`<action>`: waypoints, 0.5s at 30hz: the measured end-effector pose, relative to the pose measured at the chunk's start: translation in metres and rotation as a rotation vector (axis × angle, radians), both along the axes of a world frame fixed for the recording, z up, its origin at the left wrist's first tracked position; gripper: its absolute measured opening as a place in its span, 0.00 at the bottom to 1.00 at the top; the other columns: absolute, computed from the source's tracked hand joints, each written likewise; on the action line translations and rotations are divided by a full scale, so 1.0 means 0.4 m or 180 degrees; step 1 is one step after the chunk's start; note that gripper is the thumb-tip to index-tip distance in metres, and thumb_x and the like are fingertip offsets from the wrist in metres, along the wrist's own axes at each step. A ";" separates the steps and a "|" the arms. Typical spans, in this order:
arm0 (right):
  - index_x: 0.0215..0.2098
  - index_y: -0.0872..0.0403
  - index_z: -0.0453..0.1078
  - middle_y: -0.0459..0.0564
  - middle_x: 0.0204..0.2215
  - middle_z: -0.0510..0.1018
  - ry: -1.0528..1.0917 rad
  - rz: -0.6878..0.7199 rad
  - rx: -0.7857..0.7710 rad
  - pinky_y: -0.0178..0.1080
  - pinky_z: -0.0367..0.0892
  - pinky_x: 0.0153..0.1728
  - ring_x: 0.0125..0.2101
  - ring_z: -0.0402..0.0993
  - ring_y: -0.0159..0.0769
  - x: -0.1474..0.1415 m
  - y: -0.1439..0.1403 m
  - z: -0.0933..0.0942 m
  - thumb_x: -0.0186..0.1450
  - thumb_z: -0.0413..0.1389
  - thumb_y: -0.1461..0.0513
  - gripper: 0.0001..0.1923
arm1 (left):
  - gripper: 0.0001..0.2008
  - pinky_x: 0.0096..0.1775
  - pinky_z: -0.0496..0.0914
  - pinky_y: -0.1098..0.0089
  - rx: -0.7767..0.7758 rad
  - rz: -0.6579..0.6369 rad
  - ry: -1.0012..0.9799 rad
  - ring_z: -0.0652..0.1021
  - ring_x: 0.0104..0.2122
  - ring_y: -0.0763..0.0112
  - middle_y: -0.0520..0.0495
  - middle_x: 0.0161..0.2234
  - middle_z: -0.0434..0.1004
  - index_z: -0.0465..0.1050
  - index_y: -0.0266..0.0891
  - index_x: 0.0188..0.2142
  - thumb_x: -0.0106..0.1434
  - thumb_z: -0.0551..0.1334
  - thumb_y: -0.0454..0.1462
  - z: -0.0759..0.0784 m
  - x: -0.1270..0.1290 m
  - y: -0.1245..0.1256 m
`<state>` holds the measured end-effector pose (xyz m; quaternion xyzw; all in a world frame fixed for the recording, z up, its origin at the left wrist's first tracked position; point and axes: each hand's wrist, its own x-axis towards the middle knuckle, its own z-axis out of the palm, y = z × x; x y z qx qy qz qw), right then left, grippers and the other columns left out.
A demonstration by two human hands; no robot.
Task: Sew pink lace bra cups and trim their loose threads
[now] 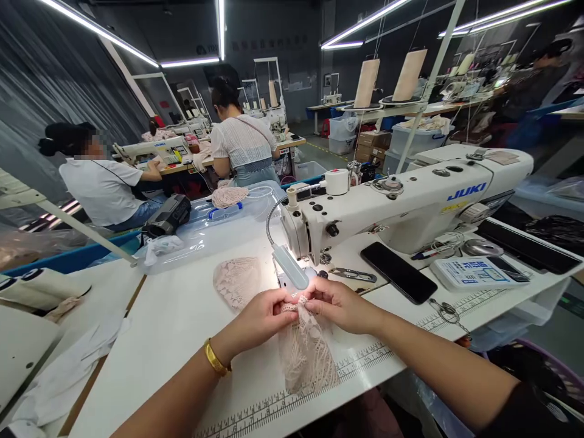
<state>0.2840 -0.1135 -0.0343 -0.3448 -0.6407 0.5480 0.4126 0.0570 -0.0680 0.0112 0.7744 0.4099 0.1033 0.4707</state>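
My left hand (263, 316) and my right hand (335, 303) both pinch the top edge of a pale pink lace piece (305, 356) just in front of the needle area of a white JUKI sewing machine (410, 204). The lace hangs down over the table's front edge with its printed ruler. More pink lace (236, 281) lies flat behind my left hand. The machine's small lamp (290, 266) shines right above my fingers. A gold bangle sits on my left wrist.
A black phone (398, 271), thread snips (353, 275) and a control panel (474, 272) lie right of the machine. A clear plastic bin (214, 234) with pink lace stands behind. Two people sit sewing at tables to the back left. White cloth (68, 371) lies at left.
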 end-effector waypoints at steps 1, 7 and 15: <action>0.40 0.51 0.68 0.45 0.36 0.75 0.0141 -0.0001 -0.0091 0.37 0.65 0.38 0.36 0.72 0.34 -0.001 0.003 0.001 0.71 0.57 0.58 0.05 | 0.13 0.31 0.59 0.70 -0.0114 0.0044 -0.0133 0.67 0.29 0.69 0.54 0.27 0.66 0.71 0.40 0.31 0.63 0.66 0.46 -0.004 -0.005 0.006; 0.38 0.52 0.65 0.42 0.28 0.72 0.0456 -0.0071 -0.0704 0.37 0.64 0.34 0.30 0.68 0.33 -0.001 0.016 0.018 0.69 0.59 0.50 0.15 | 0.15 0.39 0.66 0.68 -0.1187 0.0442 -0.1173 0.74 0.36 0.66 0.49 0.35 0.76 0.73 0.40 0.36 0.59 0.72 0.46 -0.010 -0.032 0.013; 0.38 0.52 0.67 0.41 0.28 0.69 0.0052 -0.0113 -0.0649 0.34 0.58 0.30 0.28 0.63 0.31 -0.006 0.020 -0.004 0.65 0.65 0.52 0.15 | 0.15 0.40 0.67 0.68 -0.1367 0.0696 -0.1406 0.75 0.37 0.65 0.49 0.35 0.79 0.75 0.40 0.36 0.59 0.71 0.48 -0.022 -0.001 0.000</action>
